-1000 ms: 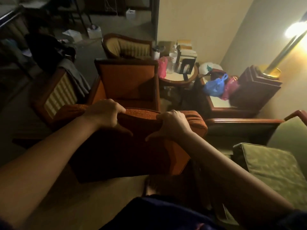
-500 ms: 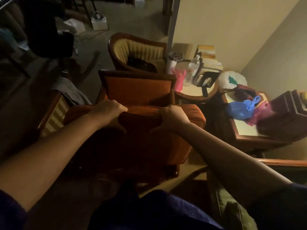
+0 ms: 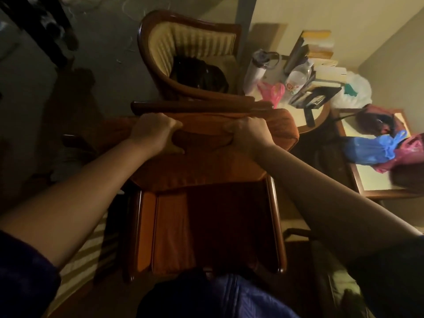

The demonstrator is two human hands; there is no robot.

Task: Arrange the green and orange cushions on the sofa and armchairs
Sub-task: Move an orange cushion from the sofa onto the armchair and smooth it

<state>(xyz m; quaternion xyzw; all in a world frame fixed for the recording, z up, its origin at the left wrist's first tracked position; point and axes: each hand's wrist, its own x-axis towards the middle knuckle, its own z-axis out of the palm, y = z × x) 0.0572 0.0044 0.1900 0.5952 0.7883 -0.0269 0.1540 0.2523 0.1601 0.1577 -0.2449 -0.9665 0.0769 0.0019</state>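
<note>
Cushion, orange [image 3: 206, 161]: top edge pinched in left hand [image 3: 152, 131] and right hand [image 3: 246, 131], above armchair [image 3: 274, 210]; likely to slump crooked if released unevenly.

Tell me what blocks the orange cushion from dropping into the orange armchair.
Nothing visible does. Both the left hand and right hand grip the orange cushion at the backrest of the orange armchair, and the seat below looks bare, though it is dim.
</note>
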